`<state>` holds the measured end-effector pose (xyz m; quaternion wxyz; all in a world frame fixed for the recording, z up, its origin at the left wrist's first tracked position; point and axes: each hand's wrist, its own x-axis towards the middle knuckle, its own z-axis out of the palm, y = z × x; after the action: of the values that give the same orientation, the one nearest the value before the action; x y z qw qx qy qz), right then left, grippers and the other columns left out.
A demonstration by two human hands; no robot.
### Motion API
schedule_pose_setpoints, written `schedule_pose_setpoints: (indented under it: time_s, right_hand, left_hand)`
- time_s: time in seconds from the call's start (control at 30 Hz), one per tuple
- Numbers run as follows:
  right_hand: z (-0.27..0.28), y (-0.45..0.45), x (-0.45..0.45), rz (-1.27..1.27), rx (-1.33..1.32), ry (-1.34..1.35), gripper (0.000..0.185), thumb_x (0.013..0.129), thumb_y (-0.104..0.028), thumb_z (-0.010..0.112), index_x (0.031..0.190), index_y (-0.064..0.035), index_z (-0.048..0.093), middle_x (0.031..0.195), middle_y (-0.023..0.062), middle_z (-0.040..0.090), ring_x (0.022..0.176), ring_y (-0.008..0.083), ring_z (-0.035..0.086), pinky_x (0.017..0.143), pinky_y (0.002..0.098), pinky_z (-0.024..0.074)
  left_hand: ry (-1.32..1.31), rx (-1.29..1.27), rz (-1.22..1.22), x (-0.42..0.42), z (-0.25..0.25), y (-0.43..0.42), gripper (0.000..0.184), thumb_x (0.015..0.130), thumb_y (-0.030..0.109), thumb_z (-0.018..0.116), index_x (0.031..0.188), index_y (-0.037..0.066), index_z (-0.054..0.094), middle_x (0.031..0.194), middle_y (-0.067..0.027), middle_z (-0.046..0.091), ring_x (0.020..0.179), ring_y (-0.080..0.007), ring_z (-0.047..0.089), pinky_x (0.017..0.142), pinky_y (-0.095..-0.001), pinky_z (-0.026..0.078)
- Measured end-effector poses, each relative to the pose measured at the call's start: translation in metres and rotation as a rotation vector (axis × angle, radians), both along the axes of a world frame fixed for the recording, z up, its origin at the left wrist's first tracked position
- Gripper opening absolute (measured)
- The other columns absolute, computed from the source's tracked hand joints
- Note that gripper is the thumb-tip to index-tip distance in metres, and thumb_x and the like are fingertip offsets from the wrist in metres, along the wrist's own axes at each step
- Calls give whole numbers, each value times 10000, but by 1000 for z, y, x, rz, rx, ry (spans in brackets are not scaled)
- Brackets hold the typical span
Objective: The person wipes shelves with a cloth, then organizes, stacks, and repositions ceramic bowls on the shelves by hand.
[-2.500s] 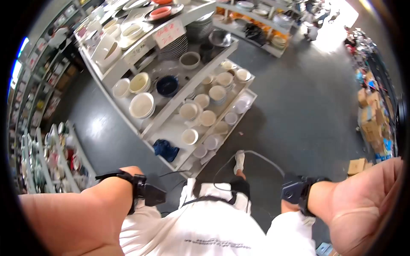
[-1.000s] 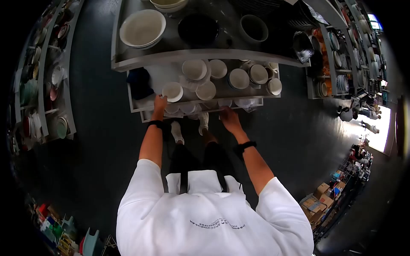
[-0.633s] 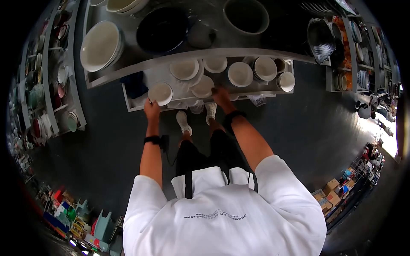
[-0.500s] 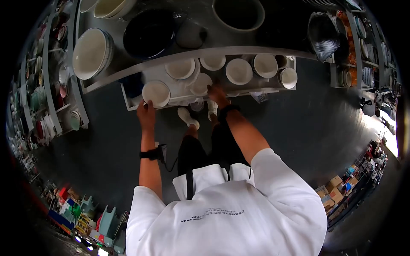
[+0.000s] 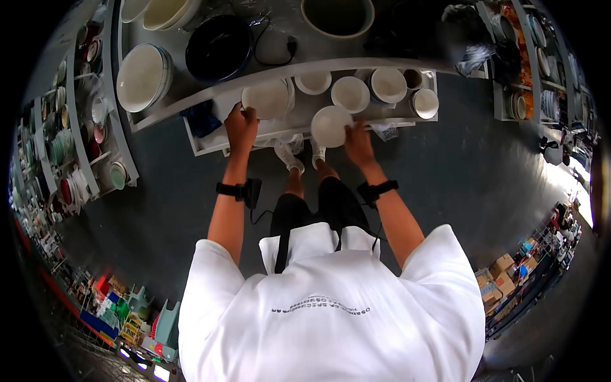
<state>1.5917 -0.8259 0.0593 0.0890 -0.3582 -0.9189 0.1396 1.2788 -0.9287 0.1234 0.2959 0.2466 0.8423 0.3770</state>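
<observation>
The right hand point(image 5: 358, 143) grasps the rim of a smooth, round cream bowl point(image 5: 331, 126), held above the front edge of the low white shelf point(image 5: 210, 148). The left hand point(image 5: 242, 127) grips a wider, shallow off-white bowl point(image 5: 265, 100) by its rim, near the shelf's left corner and crumpled dark-blue fabric point(image 5: 202, 119).

Your right-side bowl point(image 5: 332, 126) and left-side bowl point(image 5: 266, 100): both off-white inside. Upper round bowl point(image 5: 218, 48) is dark navy; you get 1 yellowish-cream bowl point(image 5: 167, 13) too. Your shirt point(image 5: 331, 280) is white, dark lettering; your shorts point(image 5: 289, 213) and 2 wristbands point(image 5: 379, 190) black. Bundle point(image 5: 202, 119) dark blue, floor point(image 5: 184, 172) dark grey, cartons point(image 5: 503, 274) brown.
</observation>
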Motion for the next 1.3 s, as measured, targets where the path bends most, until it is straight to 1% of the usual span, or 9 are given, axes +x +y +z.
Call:
schedule_pose_setpoints:
  time_s: [0.07, 0.17, 0.37, 0.6, 0.7, 0.77, 1.03, 1.2, 1.3]
  right_hand:
    - [59, 26, -8, -437, -624, 316, 267, 974, -126, 493, 1147, 62, 418, 1074, 373, 559, 903, 478, 624, 758, 560, 519]
    - [54, 52, -8, -497, -792, 483, 282, 974, -91, 477, 1150, 64, 320, 1004, 346, 579, 805, 418, 670, 653, 482, 578]
    - [-46, 68, 3, -274, -311, 158, 316, 955, -75, 508, 1104, 75, 273, 943, 288, 587, 730, 332, 692, 552, 408, 592]
    - [-23, 69, -7, -51, 8, -181, 442, 864, -132, 649, 1098, 85, 344, 915, 259, 571, 787, 374, 667, 646, 451, 572]
    - [-18, 77, -14, -27, -182, -318, 490, 834, -175, 681, 1118, 88, 381, 906, 262, 571, 824, 429, 641, 722, 490, 540]
    - [-26, 74, -20, -580, -575, 23, 506, 854, -205, 670, 1143, 90, 377, 952, 292, 583, 841, 466, 631, 729, 520, 516]
    - [-15, 57, -17, -582, -425, 171, 478, 907, -227, 614, 1186, 90, 390, 1004, 331, 604, 844, 496, 619, 695, 550, 510]
    - [-7, 36, 38, -205, 154, -37, 408, 940, -261, 595, 1171, 61, 498, 927, 260, 659, 760, 400, 678, 576, 439, 566]
    - [-19, 30, 85, -672, -496, 453, 328, 958, -250, 572, 1110, 41, 557, 857, 211, 683, 666, 297, 703, 521, 346, 575]
  left_hand:
    - [85, 11, -51, -1, -9, 3, 238, 915, 130, 554, 1044, -51, 638, 754, -153, 708, 684, -223, 709, 655, -338, 547]
    - [231, -7, -122, -5, -18, 11, 248, 913, 147, 548, 1043, -42, 642, 747, -144, 709, 661, -255, 704, 671, -360, 551]
    - [286, -100, -122, -14, -38, 18, 268, 926, 196, 543, 1038, -22, 651, 798, -179, 706, 750, -313, 704, 718, -412, 548]
    - [292, -234, -122, -13, -33, 22, 348, 954, 194, 500, 1156, -83, 556, 957, -280, 659, 884, -433, 655, 778, -502, 529]
    - [320, -315, -125, -8, -30, 24, 396, 962, 215, 485, 1228, -78, 508, 1027, -279, 623, 930, -432, 632, 805, -503, 518]
    - [367, -341, -122, -3, -28, 25, 424, 964, 237, 481, 1255, -72, 486, 1076, -280, 597, 973, -433, 614, 819, -501, 509]
    - [670, -153, -25, 20, -5, 30, 352, 909, 169, 574, 1171, -56, 506, 1138, -241, 522, 999, -389, 548, 803, -513, 508]
    - [-41, 137, -339, 84, -2, 23, 239, 947, 184, 545, 1138, 41, 557, 917, -140, 609, 839, -309, 612, 767, -434, 500]
    - [-301, 75, -330, 109, -105, 29, 250, 973, 259, 521, 1119, 62, 568, 910, -111, 615, 806, -272, 623, 770, -419, 502]
